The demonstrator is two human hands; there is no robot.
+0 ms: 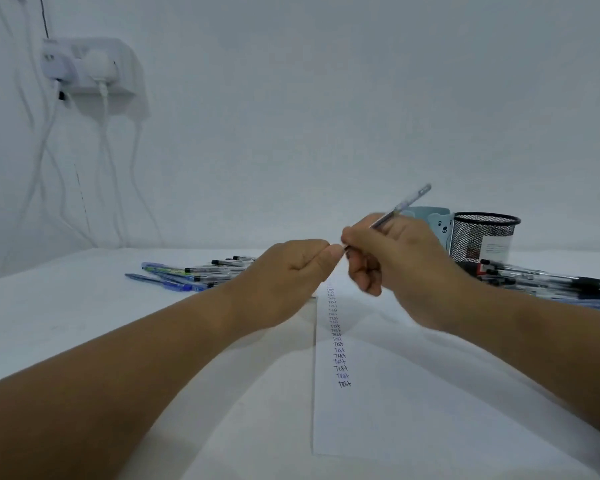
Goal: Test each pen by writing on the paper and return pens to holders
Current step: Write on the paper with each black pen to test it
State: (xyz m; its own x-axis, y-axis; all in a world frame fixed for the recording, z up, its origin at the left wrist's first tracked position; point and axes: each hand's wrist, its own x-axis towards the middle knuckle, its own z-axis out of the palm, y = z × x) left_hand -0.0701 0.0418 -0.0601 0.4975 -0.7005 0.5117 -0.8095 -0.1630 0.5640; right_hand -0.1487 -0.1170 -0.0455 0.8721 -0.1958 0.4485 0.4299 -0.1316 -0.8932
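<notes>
My right hand (392,258) grips a clear-barrelled pen (404,204) raised above the table, its back end pointing up and to the right. My left hand (291,268) has its fingers curled and its thumb and fingertips meet the pen's front end; a cap there cannot be made out. Below the hands lies a white paper (430,393) with a column of "Test" words down its left side. A black mesh holder (482,237) and a light blue bear holder (442,226) stand behind my right hand.
A pile of pens (194,273) lies on the white table at the left behind my left hand. Another pile of pens (548,280) lies at the right in front of the mesh holder. A wall socket (90,67) with white cables hangs at the far left.
</notes>
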